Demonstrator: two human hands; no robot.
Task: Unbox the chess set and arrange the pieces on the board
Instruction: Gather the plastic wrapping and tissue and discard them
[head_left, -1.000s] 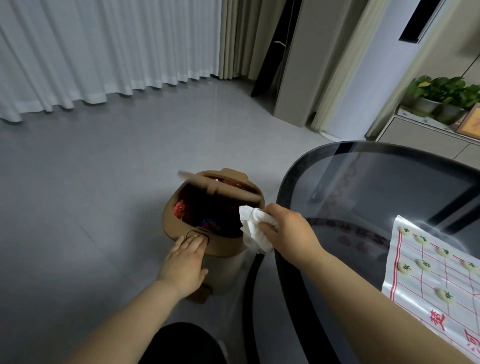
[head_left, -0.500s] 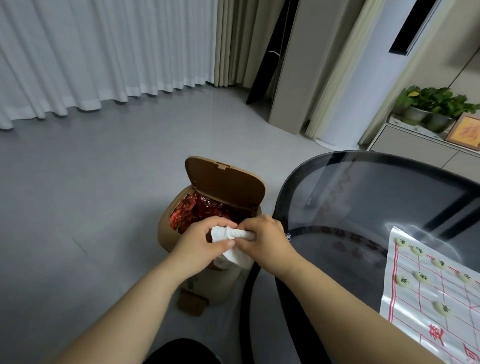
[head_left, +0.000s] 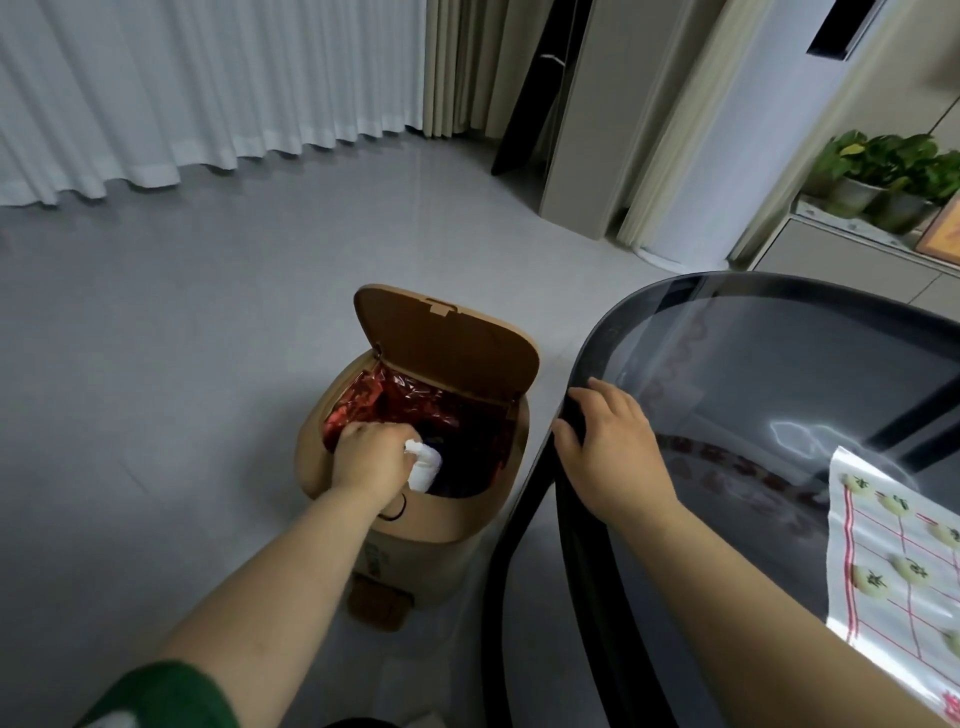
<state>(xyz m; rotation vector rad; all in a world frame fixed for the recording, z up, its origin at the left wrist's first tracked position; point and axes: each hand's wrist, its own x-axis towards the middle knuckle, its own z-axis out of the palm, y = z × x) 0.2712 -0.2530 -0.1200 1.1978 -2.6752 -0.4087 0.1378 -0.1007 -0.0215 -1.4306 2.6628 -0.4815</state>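
A paper chess board (head_left: 883, 540) with round pale pieces (head_left: 870, 580) lies on the glass table (head_left: 779, 358), right of the right hand (head_left: 610, 447). That hand rests flat on the table's rim, likely for balance. The left hand (head_left: 371, 454) clutches a white paper wad (head_left: 425, 462) over the open bin (head_left: 415, 519), apparently discarding it. The green markings on the pieces are too small to read.

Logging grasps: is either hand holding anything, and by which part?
The left hand grips a crumpled white paper wad by its upper end over the bin. The right hand only rests on the table rim.
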